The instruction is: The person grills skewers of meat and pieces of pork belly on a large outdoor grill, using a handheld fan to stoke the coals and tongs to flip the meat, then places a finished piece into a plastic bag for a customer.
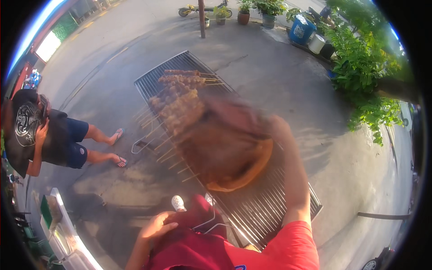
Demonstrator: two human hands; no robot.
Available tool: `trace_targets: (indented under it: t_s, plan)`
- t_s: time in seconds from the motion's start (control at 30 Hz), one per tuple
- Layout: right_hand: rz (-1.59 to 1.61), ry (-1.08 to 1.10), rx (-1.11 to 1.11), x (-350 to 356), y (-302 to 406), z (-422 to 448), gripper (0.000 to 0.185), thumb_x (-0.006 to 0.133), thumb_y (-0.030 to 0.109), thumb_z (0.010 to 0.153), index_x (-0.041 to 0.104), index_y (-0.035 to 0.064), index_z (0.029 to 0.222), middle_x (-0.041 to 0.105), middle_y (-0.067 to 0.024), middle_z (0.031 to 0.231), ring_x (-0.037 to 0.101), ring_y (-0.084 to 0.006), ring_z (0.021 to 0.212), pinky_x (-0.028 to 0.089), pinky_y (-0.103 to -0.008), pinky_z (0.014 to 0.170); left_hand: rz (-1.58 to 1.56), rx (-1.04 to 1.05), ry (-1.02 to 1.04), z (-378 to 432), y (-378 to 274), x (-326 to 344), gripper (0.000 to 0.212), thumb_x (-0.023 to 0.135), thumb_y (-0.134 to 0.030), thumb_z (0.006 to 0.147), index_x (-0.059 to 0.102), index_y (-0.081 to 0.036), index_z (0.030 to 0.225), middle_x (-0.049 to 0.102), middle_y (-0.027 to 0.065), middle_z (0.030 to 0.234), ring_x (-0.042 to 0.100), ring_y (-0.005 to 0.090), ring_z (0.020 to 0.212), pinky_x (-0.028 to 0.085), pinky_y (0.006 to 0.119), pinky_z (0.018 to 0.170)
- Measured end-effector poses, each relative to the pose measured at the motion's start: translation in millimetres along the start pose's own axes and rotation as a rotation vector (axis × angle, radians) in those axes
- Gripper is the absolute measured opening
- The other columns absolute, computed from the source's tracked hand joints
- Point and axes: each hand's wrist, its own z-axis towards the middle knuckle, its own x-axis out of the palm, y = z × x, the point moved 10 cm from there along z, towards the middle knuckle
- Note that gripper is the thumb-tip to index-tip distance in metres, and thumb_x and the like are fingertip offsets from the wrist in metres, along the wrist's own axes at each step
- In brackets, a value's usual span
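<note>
My right hand (278,126) grips a brown hand fan (222,152), blurred by motion, above the grill. Beneath and beyond the fan, several meat skewers (182,104) lie across the metal grill grate (260,199). Their bare wooden sticks poke out past both long sides of the grate, and the fan hides part of the row. My left hand (158,225) rests against the dark red apron (189,249) at my thigh, holding nothing, its thumb apart from the fingers.
A person (44,131) in dark clothes stands left of the grill, holding a phone. A white-edged stand with containers (64,233) is at lower left. A metal post (201,20), potted plants (268,13) and a blue bin (302,30) stand beyond; leafy branches (357,64) hang at right.
</note>
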Motion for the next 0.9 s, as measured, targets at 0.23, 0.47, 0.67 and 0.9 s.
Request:
trace_targets:
  t_s: [0.23,0.47,0.67,0.9]
  plan:
    - [0.155,-0.124,-0.05,-53.3,11.7,-21.3,0.008,0.06,0.01,0.084,0.067,0.01,0.088,0.061,-0.0092,0.088,0.057,-0.0313,0.092,0.047,-0.041,0.078,0.068,-0.055,-0.054,7.3,15.7,3.4,0.054,0.07,-0.027,0.086,0.052,0.004,0.127,0.061,0.0172,0.122,0.059,0.0249,0.112,0.046,0.036,0.097]
    - [0.063,-0.196,-0.029,-31.7,14.9,-20.6,0.013,0.061,0.008,0.082,0.07,0.0098,0.09,0.063,-0.0108,0.089,0.059,-0.0317,0.095,0.048,-0.0409,0.081,0.151,0.054,-0.039,18.2,-9.4,14.2,0.052,0.069,-0.028,0.086,0.055,0.002,0.126,0.061,0.0165,0.119,0.061,0.0252,0.108,0.048,0.036,0.094]
    - [0.152,-0.243,-0.008,-42.9,25.1,-9.0,0.018,0.062,0.011,0.081,0.07,0.0116,0.098,0.063,-0.0103,0.095,0.059,-0.0311,0.099,0.048,-0.0411,0.082,0.121,0.053,-0.086,14.9,3.8,8.3,0.049,0.069,-0.028,0.086,0.056,0.001,0.125,0.061,0.0156,0.118,0.062,0.0238,0.105,0.049,0.035,0.091]
    - [-0.07,-0.092,-0.049,-27.3,51.9,25.5,0.013,0.06,0.016,0.084,0.066,0.0107,0.095,0.061,-0.009,0.097,0.058,-0.0301,0.099,0.049,-0.0419,0.083,0.018,0.04,-0.083,13.8,5.3,12.1,0.04,0.068,-0.019,0.087,0.058,0.002,0.12,0.063,0.0125,0.109,0.061,0.0195,0.097,0.049,0.032,0.085]
